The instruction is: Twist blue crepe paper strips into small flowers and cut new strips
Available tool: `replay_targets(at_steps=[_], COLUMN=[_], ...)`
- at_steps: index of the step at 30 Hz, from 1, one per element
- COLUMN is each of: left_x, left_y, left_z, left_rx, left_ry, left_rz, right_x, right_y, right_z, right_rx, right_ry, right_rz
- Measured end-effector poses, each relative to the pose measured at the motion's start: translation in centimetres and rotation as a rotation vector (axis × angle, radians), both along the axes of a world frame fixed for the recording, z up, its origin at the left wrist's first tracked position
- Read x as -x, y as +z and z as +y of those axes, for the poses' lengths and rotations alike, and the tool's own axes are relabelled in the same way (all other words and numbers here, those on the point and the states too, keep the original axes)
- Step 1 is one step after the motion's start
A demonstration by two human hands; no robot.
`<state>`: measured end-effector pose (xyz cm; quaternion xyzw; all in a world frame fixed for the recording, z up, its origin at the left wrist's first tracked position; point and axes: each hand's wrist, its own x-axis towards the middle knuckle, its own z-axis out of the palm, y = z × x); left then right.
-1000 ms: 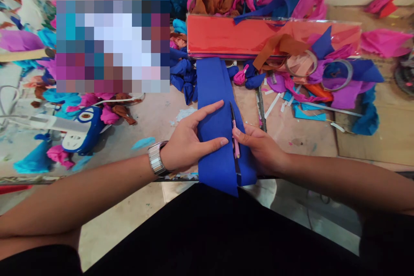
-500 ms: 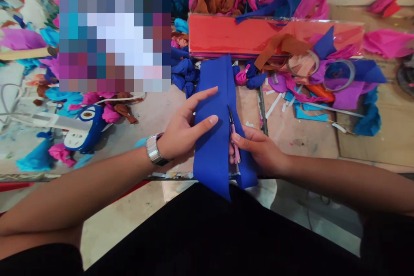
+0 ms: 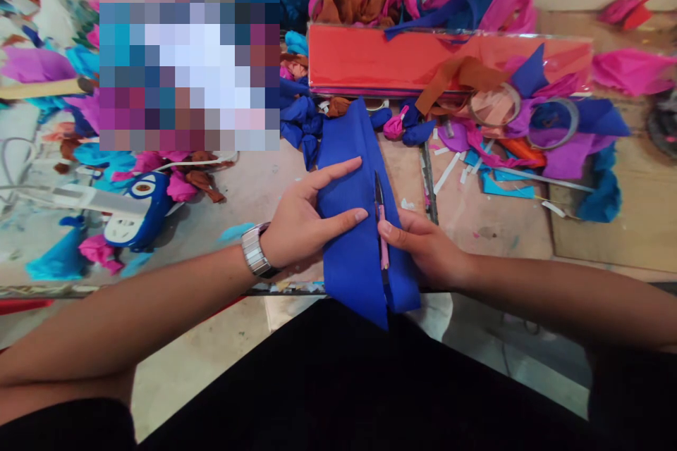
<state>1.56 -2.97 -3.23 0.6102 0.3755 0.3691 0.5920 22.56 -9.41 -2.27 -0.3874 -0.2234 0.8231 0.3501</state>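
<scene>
A strip of blue paper (image 3: 346,254) lies lengthwise in front of me, its near end hanging over the table edge. A long cut divides it from a narrower piece at its right. My left hand (image 3: 309,215) rests on the paper's left part, thumb and forefinger spread apart. My right hand (image 3: 423,243) is closed on scissors (image 3: 383,225) with pink handles, their blades pointing away from me in the gap. Part of the narrower blue piece lies beside my right fingers, which are partly hidden.
Behind the paper lies a red packet (image 3: 370,60). Tape rolls (image 3: 554,123) and coloured scraps are at the right. A blue-and-white power strip (image 3: 140,211) with cables sits at the left, among crumpled paper. The table edge is close to my body.
The blue paper has turned slightly, its far end going left and its near end right. My left hand has shifted slightly right and towards me with it. The scissors stand more upright in view.
</scene>
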Motion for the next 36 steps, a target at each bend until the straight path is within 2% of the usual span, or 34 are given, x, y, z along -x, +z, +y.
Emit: replay_targets(at_steps=[9, 24, 36], left_x=[0.14, 0.18, 0.15], left_y=[-0.22, -0.48, -0.25], left_z=[0.03, 0.15, -0.12], left_rx=[-0.091, -0.084, -0.070], left_ry=[0.015, -0.005, -0.002], left_rz=[0.023, 0.012, 0.016], right_x=[-0.05, -0.01, 0.07], right_y=[-0.05, -0.09, -0.18], right_z=[-0.02, -0.01, -0.14], right_rx=[-0.004, -0.016, 0.010], right_ry=[0.029, 0.053, -0.001], right_rz=[-0.005, -0.029, 0.000])
